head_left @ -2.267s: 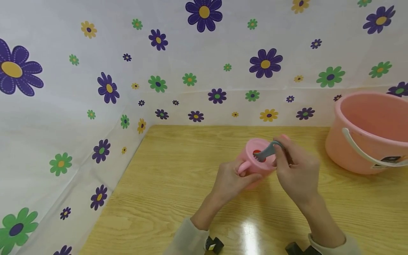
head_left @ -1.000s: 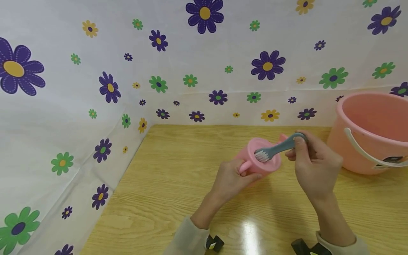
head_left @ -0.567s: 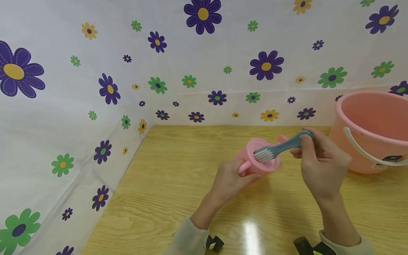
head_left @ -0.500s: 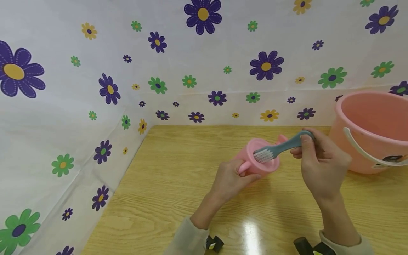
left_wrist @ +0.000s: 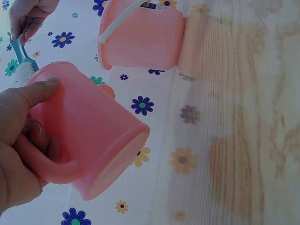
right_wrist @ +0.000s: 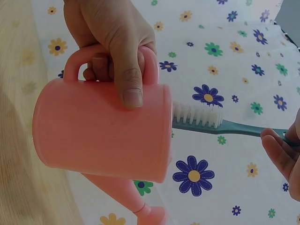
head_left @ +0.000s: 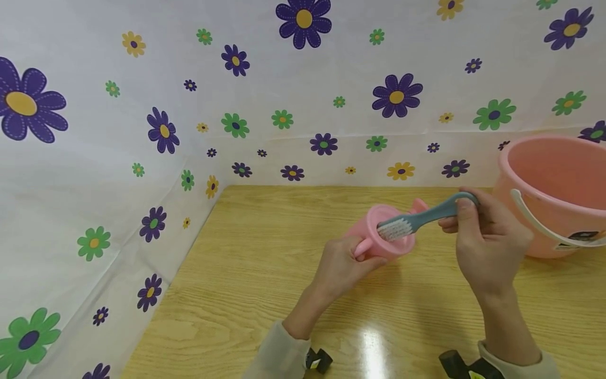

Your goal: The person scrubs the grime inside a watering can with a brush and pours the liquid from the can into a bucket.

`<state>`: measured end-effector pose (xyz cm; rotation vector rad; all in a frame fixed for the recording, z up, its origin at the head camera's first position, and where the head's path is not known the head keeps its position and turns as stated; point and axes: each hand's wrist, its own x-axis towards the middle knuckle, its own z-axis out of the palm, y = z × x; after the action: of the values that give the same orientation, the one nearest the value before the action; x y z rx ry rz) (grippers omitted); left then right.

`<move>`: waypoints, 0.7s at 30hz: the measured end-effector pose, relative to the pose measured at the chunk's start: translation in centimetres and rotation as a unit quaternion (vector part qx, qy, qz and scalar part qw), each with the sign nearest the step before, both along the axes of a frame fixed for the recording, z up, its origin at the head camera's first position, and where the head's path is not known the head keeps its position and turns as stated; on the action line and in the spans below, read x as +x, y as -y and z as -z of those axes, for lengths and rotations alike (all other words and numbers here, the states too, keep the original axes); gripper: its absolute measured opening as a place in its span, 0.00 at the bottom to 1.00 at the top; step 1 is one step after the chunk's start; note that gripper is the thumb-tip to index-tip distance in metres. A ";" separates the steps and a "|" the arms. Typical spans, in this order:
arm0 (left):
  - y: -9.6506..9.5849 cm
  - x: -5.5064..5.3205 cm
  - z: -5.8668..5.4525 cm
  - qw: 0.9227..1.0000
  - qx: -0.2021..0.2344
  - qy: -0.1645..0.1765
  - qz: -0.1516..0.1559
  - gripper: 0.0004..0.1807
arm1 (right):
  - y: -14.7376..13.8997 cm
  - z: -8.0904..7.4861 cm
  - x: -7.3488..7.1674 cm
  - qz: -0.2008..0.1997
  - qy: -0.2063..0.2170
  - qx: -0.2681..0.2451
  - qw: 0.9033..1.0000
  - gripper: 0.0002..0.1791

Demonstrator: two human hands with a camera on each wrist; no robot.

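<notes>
My left hand (head_left: 338, 266) grips a small pink toy watering can (right_wrist: 103, 126) by its handle, with the thumb along its side. The can is tilted, its mouth towards my right hand. Its spout (right_wrist: 112, 190) shows in the right wrist view. My right hand (head_left: 492, 242) pinches the end of a blue-handled brush (head_left: 437, 211). White bristles (head_left: 395, 229) lie at the can's mouth, mostly outside the rim in the right wrist view; the tip of the brush head is hidden by the can. The can's inside is mostly covered by the brush in the head view.
A large pink bucket (head_left: 554, 216) with a white handle stands at the right, close behind my right hand. A wood-grain table (head_left: 260, 237) lies under both hands. White flower-patterned sheeting (head_left: 331, 68) rises along the back and left edges.
My right hand has drawn the brush out of the watering can, moving right. A red patch visible inside the can earlier is now hidden. My left hand keeps its grip, nearly still.
</notes>
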<state>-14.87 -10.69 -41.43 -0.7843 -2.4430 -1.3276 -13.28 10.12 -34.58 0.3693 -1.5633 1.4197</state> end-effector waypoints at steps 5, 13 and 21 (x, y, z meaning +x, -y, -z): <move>0.0 -0.1 -0.1 1.000 0.016 0.013 0.011 0.17 | -0.2 -0.1 0.0 -0.014 -0.021 0.000 1.000 0.06; 0.1 -0.3 -0.2 0.998 0.050 0.048 0.013 0.22 | -1.1 -0.5 -0.4 -0.016 -0.027 -0.006 1.000 0.06; 0.3 -0.5 0.1 0.996 0.071 0.061 -0.005 0.21 | -3.1 0.0 -0.5 -0.043 0.046 0.060 0.996 0.08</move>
<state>-15.37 -10.97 -41.50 -0.6725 -2.4069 -1.5678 -13.80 13.17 -34.55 0.4522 -1.7306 1.4301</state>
